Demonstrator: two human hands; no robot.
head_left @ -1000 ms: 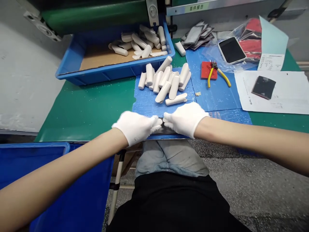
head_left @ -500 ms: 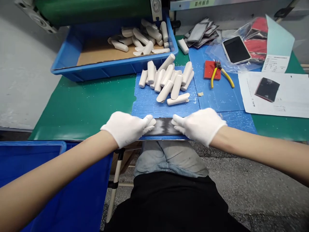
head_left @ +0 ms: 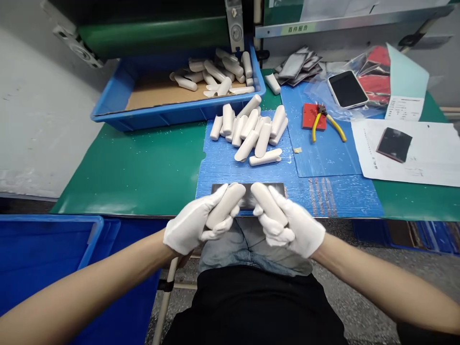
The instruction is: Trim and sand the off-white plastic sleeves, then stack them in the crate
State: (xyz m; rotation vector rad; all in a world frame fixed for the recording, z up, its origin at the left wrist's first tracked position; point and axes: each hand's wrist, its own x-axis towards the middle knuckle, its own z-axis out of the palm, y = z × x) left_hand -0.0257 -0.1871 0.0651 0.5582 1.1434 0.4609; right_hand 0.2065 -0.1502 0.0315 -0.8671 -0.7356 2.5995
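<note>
- The left hand [head_left: 189, 226], in a white fabric glove, is clenched around a white round-ended cylindrical piece [head_left: 226, 206], its fingers wrapped under the barrel and its thumb lying along the top.
- The right hand [head_left: 296, 229], in a matching glove, grasps a second white round-ended cylindrical piece [head_left: 269, 204] in the same way, with the fingers curled around its lower half.
- Both pieces are in the air near the front of the bench, tilted so that their upper ends lean toward each other. Those ends are close but apart, just over a thin dark rectangular sheet [head_left: 276, 189] lying on a blue corrugated plastic mat [head_left: 237, 175].
- The pieces look light and fairly stiff, with a matt surface that should not slip much in fabric gloves (the material itself is hard to tell from here). The middle of the barrel seems the safest place to hold, leaving the rounded ends free.
- The dark sheet looks thin and flat, so its edges seem the likely place to lift it.
- A loose heap of similar white pieces [head_left: 249, 134] lies on the mat beyond the hands, and more sit in a shallow blue plastic tray [head_left: 172, 118].
- To the right are yellow-handled pliers [head_left: 319, 122] on a red pad [head_left: 311, 116], a black-screened phone [head_left: 347, 89] and a printed white paper sheet [head_left: 424, 160].
</note>
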